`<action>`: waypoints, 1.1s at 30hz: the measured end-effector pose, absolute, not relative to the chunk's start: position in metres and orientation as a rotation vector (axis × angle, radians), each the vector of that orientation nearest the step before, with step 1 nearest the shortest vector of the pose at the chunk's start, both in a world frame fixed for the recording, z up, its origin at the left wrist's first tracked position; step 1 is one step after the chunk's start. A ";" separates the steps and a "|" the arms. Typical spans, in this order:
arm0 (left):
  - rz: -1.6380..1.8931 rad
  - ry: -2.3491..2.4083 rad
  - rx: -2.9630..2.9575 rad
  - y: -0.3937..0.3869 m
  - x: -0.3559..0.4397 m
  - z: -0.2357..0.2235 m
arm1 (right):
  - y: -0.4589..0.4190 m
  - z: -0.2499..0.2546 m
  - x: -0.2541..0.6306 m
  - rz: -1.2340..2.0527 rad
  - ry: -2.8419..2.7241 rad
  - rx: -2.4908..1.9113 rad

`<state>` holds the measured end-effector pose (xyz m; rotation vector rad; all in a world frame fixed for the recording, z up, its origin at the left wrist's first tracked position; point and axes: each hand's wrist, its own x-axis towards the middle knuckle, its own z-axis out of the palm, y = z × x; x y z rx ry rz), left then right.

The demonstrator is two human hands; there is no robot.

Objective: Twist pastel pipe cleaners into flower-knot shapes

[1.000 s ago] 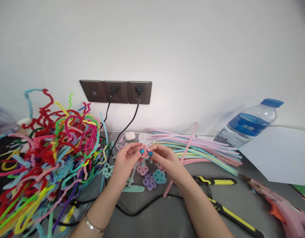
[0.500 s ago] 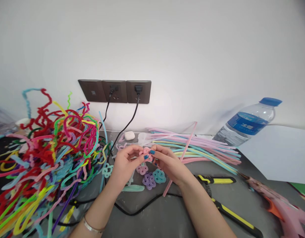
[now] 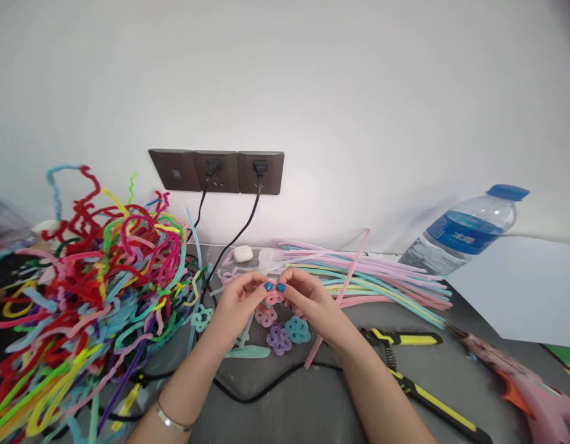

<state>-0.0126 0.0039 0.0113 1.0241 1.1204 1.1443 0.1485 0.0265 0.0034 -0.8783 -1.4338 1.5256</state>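
My left hand (image 3: 236, 306) and my right hand (image 3: 313, 302) meet over the middle of the grey table (image 3: 313, 401). Both pinch a small pink pipe-cleaner flower (image 3: 274, 297) between thumbs and fingertips, which hide most of it. Just below lie finished flowers: a pink one (image 3: 265, 317), a purple one (image 3: 278, 338) and a teal one (image 3: 298, 329). Another teal flower (image 3: 202, 318) lies left of my left hand.
A big tangle of coloured pipe cleaners (image 3: 81, 290) fills the left. Straight pastel pipe cleaners (image 3: 372, 277) fan out behind my right hand. Yellow-black pliers (image 3: 419, 382), a pink glue gun (image 3: 530, 388), a water bottle (image 3: 465, 231), white paper (image 3: 520, 290), wall sockets (image 3: 218, 171) with black cables, and a white earbud case (image 3: 243, 253).
Both hands kept working the pink flower, turning it slightly between the fingertips and dipping a little lower. Nothing else on the table has moved.
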 end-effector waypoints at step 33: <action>1.170 1.156 1.004 0.006 -0.010 0.005 | 0.030 0.000 0.145 1.500 -1.119 -0.932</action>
